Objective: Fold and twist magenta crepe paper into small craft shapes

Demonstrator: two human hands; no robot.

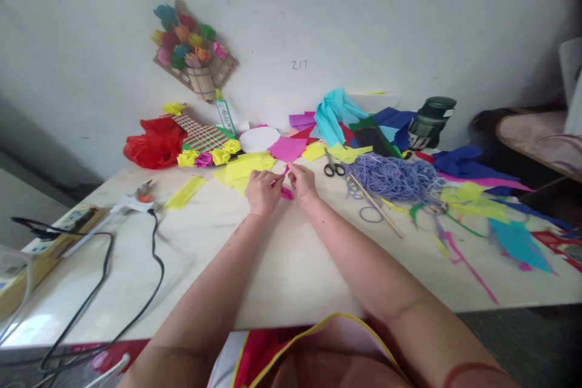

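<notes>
Both hands meet over the middle of the table. A small piece of magenta crepe paper (285, 193) shows between and below them. My left hand (264, 192) is closed, its fingers pinching a twisted bit of this paper. My right hand (301, 183) is closed too, thumb and finger together at the paper's upper end. Just beyond the hands lie a flat magenta paper square (287, 148) and several yellow paper sheets (245, 168). Black-handled scissors (334, 168) rest to the right of my right hand.
A glue gun (136, 201) with a black cord lies left, beside a power strip (59, 236). To the right are a tangle of purple rubber bands (391, 177), a wooden stick (376, 206) and a dark green bottle (431, 124). Red paper (154, 142) and a flower-trimmed stick lattice (200, 132) stand back left.
</notes>
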